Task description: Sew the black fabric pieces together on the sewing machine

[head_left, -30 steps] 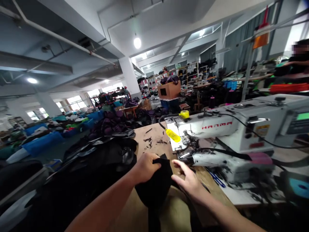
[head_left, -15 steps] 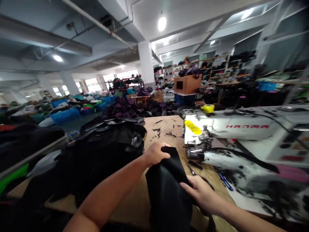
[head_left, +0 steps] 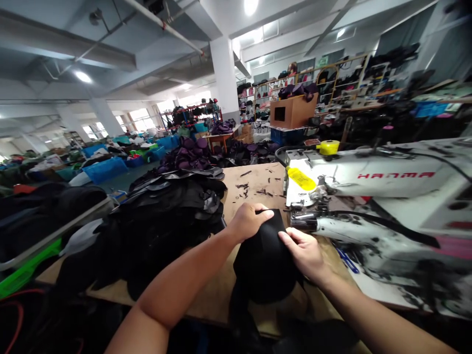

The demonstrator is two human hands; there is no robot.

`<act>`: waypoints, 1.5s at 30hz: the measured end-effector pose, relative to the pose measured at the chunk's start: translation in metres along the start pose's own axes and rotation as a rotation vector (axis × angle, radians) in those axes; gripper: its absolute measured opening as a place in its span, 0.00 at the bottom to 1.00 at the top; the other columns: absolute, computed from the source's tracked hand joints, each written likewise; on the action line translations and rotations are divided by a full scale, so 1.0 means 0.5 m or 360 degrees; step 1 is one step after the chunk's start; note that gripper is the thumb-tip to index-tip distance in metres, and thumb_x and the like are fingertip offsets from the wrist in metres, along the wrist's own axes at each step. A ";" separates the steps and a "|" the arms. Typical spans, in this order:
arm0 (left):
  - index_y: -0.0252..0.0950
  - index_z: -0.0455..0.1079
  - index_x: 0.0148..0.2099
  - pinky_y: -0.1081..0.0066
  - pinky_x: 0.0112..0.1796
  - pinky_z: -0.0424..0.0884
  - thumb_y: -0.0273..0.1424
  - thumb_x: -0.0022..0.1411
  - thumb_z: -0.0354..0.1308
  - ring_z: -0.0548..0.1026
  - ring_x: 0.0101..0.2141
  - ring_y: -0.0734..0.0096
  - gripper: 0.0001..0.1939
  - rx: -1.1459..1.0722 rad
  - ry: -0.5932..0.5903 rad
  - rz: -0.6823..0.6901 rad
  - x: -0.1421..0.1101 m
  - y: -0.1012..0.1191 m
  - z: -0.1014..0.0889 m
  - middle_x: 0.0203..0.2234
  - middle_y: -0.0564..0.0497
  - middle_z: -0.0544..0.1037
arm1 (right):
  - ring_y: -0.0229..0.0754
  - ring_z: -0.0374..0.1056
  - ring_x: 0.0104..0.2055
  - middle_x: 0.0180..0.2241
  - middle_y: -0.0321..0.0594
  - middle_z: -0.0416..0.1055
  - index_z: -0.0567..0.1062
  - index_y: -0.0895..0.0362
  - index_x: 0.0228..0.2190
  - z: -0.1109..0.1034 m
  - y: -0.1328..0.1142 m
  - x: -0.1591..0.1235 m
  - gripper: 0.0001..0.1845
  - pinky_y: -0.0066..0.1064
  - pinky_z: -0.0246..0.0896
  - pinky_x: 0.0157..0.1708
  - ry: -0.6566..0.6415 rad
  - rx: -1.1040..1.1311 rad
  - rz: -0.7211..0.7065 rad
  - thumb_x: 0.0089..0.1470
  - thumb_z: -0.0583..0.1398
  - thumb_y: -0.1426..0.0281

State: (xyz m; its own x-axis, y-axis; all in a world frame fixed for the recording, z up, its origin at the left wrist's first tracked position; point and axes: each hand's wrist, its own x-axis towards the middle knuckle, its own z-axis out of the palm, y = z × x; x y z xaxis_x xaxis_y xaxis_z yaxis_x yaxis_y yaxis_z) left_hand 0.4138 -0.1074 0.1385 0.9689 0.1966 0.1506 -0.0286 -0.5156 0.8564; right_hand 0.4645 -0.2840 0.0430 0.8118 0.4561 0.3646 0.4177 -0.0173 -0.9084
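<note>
A black fabric piece [head_left: 263, 263] lies on the wooden table [head_left: 254, 184] in front of a white sewing machine [head_left: 372, 196]. My left hand [head_left: 249, 221] is closed on the piece's top left edge, fingers curled over it. My right hand [head_left: 304, 253] grips the right edge of the same piece, close to the machine's needle area [head_left: 306, 211]. The lower part of the fabric hangs over the table's near edge.
A large heap of black cut pieces [head_left: 165, 216] covers the table's left side. Fabric scraps [head_left: 254, 189] lie at the far end. A yellow tape roll [head_left: 329, 146] sits on the machine. A cardboard box [head_left: 293, 112], shelves and blue bins stand behind.
My right hand has moved up along the fabric's right edge toward the machine. The left hand has kept its grip and shifted slightly forward. The camera has turned and tilted.
</note>
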 end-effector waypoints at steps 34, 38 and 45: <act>0.33 0.83 0.37 0.71 0.31 0.68 0.30 0.52 0.65 0.73 0.28 0.70 0.09 -0.0046 -0.0006 -0.0360 0.089 -0.065 0.100 0.29 0.49 0.82 | 0.43 0.63 0.29 0.25 0.37 0.70 0.75 0.54 0.23 -0.005 0.042 0.003 0.21 0.33 0.61 0.31 0.0193 0.0069 0.0467 0.50 0.62 0.49; 0.33 0.83 0.35 0.71 0.27 0.66 0.30 0.51 0.66 0.70 0.23 0.72 0.09 -0.0146 -0.0156 -0.0578 0.128 -0.094 0.157 0.23 0.51 0.79 | 0.45 0.65 0.29 0.23 0.39 0.71 0.75 0.54 0.21 -0.028 0.069 0.001 0.21 0.34 0.61 0.31 0.0295 -0.0064 0.0546 0.47 0.62 0.49; 0.35 0.81 0.29 0.69 0.33 0.72 0.27 0.46 0.68 0.74 0.26 0.67 0.04 -0.0402 -0.0216 -0.0696 0.179 -0.124 0.198 0.22 0.51 0.79 | 0.43 0.61 0.26 0.20 0.38 0.68 0.73 0.54 0.18 -0.048 0.088 0.015 0.23 0.33 0.58 0.27 0.0350 -0.0211 0.0593 0.46 0.60 0.47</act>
State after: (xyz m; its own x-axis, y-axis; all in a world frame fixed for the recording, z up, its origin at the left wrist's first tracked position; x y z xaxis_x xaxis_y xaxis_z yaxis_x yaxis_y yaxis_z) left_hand 0.5268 -0.1405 0.0498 0.9263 0.2301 -0.2985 0.3434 -0.1893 0.9199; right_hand 0.4990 -0.3027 0.0106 0.9781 0.1975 0.0656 0.1176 -0.2647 -0.9571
